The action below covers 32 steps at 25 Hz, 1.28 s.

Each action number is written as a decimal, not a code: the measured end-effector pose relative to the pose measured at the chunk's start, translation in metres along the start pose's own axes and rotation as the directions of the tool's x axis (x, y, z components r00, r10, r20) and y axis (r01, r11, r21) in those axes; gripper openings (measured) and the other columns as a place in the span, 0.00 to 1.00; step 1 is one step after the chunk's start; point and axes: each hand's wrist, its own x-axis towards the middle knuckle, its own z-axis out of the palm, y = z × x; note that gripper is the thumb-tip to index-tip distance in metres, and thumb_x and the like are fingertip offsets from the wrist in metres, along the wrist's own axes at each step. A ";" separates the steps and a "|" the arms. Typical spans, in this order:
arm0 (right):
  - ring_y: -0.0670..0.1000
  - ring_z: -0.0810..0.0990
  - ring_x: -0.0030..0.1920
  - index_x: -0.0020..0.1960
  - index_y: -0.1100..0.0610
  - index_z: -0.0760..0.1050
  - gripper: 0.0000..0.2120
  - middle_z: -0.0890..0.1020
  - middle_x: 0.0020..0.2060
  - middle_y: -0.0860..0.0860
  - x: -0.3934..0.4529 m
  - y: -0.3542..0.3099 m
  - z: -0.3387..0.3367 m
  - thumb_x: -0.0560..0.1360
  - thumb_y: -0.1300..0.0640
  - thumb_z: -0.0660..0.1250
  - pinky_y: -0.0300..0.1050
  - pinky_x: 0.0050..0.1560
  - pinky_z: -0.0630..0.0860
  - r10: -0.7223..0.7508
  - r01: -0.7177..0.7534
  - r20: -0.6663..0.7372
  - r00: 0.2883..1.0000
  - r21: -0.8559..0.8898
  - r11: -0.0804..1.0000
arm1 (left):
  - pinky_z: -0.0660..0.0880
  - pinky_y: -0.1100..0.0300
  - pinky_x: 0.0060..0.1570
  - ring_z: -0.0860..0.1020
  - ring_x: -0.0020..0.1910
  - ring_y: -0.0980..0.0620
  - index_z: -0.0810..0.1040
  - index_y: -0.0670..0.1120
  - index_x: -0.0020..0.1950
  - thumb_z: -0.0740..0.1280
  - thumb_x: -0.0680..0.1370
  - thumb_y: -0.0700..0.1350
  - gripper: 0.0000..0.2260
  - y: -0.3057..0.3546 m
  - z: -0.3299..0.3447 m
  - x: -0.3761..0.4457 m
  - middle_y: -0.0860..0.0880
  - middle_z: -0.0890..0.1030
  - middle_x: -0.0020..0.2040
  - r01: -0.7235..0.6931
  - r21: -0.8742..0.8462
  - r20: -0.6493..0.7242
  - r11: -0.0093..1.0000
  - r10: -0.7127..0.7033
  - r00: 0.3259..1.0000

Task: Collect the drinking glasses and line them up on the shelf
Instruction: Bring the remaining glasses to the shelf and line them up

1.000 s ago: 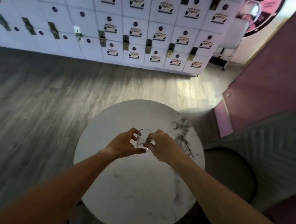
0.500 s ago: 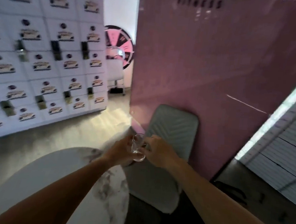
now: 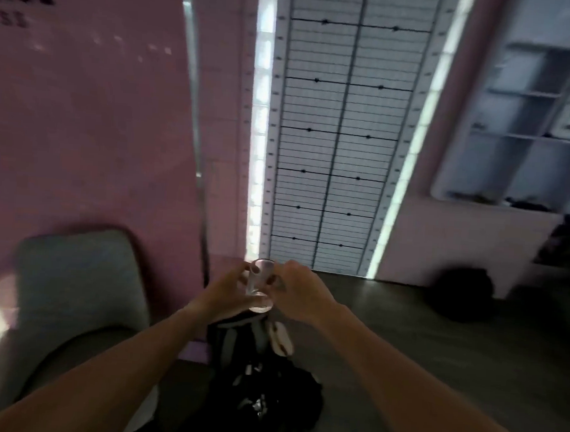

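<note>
A small clear drinking glass (image 3: 259, 282) is held upright in the air in front of me, gripped from both sides. My left hand (image 3: 227, 292) wraps its left side and my right hand (image 3: 300, 295) pinches its right side. A white shelf unit (image 3: 529, 130) with several open compartments is set in the wall at the upper right, blurred, with a few dark items on its lowest level.
A grey padded chair (image 3: 79, 290) stands at the lower left against a pink wall (image 3: 82, 120). A black bag (image 3: 266, 391) lies on the dark floor below my hands. Another dark bag (image 3: 460, 293) sits by the wall at right. White blinds (image 3: 335, 135) hang ahead.
The glass has been lifted off the round marble table in both hands. My view has swung right, past the lockers and pink wall, to the blinds and the shelf.
</note>
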 end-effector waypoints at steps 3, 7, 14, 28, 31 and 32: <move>0.58 0.80 0.50 0.59 0.53 0.78 0.15 0.79 0.50 0.56 -0.051 0.075 -0.053 0.77 0.46 0.66 0.51 0.51 0.78 0.136 -0.139 -0.088 0.987 -0.031 0.990 | 0.74 0.62 0.47 0.79 0.45 0.56 0.74 0.55 0.56 0.80 0.63 0.55 0.26 0.069 0.080 0.032 0.56 0.80 0.45 -0.090 0.032 0.120 0.995 0.085 0.989; 0.56 0.82 0.49 0.59 0.54 0.79 0.16 0.81 0.51 0.55 -0.113 0.153 -0.106 0.77 0.45 0.65 0.52 0.51 0.79 0.294 -0.310 -0.194 0.936 -0.062 0.949 | 0.76 0.59 0.48 0.81 0.49 0.56 0.74 0.52 0.59 0.79 0.65 0.57 0.27 0.149 0.169 0.065 0.57 0.82 0.49 -0.241 -0.023 0.303 0.970 0.237 0.923; 0.56 0.80 0.49 0.57 0.51 0.80 0.12 0.80 0.51 0.54 -0.180 0.271 -0.173 0.76 0.47 0.67 0.49 0.49 0.77 0.526 -0.556 -0.313 0.791 -0.010 0.831 | 0.68 0.71 0.38 0.77 0.44 0.68 0.72 0.60 0.55 0.77 0.58 0.64 0.29 0.248 0.311 0.124 0.61 0.79 0.46 -0.364 -0.122 0.478 0.923 0.376 0.794; 0.49 0.79 0.42 0.51 0.48 0.80 0.09 0.79 0.48 0.49 -0.063 0.507 -0.285 0.76 0.45 0.68 0.46 0.44 0.78 0.570 -0.619 -0.411 0.712 0.016 0.785 | 0.71 0.66 0.39 0.78 0.44 0.63 0.73 0.60 0.54 0.75 0.58 0.66 0.29 0.353 0.448 0.377 0.62 0.78 0.46 -0.467 -0.215 0.508 0.858 0.507 0.697; 0.49 0.78 0.43 0.52 0.47 0.79 0.08 0.80 0.49 0.49 -0.039 0.552 -0.305 0.76 0.46 0.68 0.45 0.44 0.77 0.561 -0.607 -0.417 0.715 0.029 0.794 | 0.69 0.67 0.39 0.78 0.46 0.62 0.74 0.58 0.55 0.76 0.60 0.64 0.27 0.370 0.471 0.423 0.62 0.78 0.46 -0.475 -0.209 0.495 0.855 0.511 0.703; 0.48 0.78 0.44 0.52 0.47 0.79 0.08 0.80 0.49 0.49 -0.033 0.566 -0.310 0.76 0.46 0.68 0.44 0.45 0.77 0.559 -0.603 -0.415 0.718 0.033 0.797 | 0.69 0.67 0.39 0.78 0.46 0.61 0.74 0.58 0.55 0.77 0.61 0.64 0.27 0.374 0.480 0.436 0.62 0.78 0.46 -0.484 -0.203 0.491 0.851 0.516 0.702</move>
